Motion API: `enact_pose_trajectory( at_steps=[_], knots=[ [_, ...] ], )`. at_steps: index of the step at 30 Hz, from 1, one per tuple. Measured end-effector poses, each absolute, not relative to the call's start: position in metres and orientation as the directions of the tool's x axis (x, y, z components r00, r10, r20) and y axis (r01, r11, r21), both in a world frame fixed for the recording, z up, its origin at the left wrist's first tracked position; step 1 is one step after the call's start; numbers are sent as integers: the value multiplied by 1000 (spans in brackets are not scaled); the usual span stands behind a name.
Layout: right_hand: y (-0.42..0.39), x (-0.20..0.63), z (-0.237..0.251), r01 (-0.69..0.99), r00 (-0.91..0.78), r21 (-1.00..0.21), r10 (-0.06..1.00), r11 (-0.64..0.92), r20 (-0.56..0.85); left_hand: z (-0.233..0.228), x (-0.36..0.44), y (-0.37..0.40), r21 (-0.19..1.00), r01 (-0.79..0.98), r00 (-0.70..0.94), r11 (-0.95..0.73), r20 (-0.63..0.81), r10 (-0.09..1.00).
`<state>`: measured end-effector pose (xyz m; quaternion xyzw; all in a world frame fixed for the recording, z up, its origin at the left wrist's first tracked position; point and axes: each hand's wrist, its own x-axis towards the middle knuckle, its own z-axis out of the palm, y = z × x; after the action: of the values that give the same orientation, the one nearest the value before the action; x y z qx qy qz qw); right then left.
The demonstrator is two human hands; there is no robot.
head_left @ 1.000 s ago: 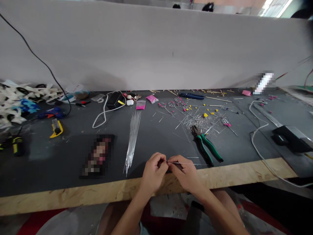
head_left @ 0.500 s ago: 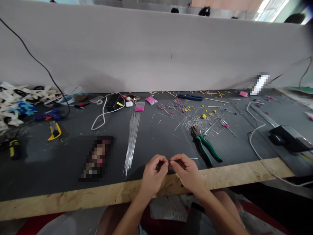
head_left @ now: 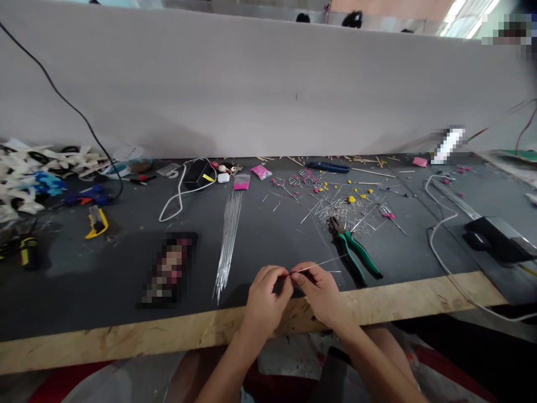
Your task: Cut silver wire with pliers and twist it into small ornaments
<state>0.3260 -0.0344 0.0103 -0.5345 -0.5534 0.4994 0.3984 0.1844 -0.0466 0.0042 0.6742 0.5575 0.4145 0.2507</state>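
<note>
Wire pinched btwn both hands at counter (head_left: 126, 336) edge.
Left hand (head_left: 265, 299) & right hand (head_left: 321, 291) each gripped a thin, straight silver wire (head_left: 323, 265), slanting up-right twd pliers (head_left: 354, 252).

A thin silver wire (head_left: 319, 265) crosses a dark grey table (head_left: 272, 240) with a pale wood-chip front edge. At 2 o'clock from it lie green-handled pliers (head_left: 354, 251); at 10 o'clock a silver wire bundle (head_left: 227, 240); further left, a yellow utility knife (head_left: 96, 221).
</note>
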Motion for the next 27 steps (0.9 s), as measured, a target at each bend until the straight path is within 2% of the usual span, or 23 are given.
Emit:
enact_pose_trajectory(
  at_steps=[6, 9, 12, 15, 20, 27],
  knots=[
    [-33, 329, 8, 257, -149, -966, 989, 41, 2, 9, 183, -46, 914, 390, 85, -115, 89, 992],
    [-32, 332, 8, 239, -179, -968, 983, 79, 36, 6, 185, -44, 979, 193, 76, 65, -81, 994],
    [-31, 334, 9, 193, -215, -976, 975, 105, 62, 3, 187, -43, 971, -20, 93, 240, -237, 967],
    [-30, 336, 11, 148, -242, -981, 967, 122, 84, 2, 189, -43, 917, -180, 145, 355, -332, 932],
    [-30, 339, 11, 78, -308, -986, 944, 150, 119, 6, 191, -45, 808, -323, 251, 493, -429, 868],
    [-30, 343, 19, 42, -392, -961, 889, 272, 235, 9, 190, -49, 514, -517, 509, 685, -459, 728]
  ],
)
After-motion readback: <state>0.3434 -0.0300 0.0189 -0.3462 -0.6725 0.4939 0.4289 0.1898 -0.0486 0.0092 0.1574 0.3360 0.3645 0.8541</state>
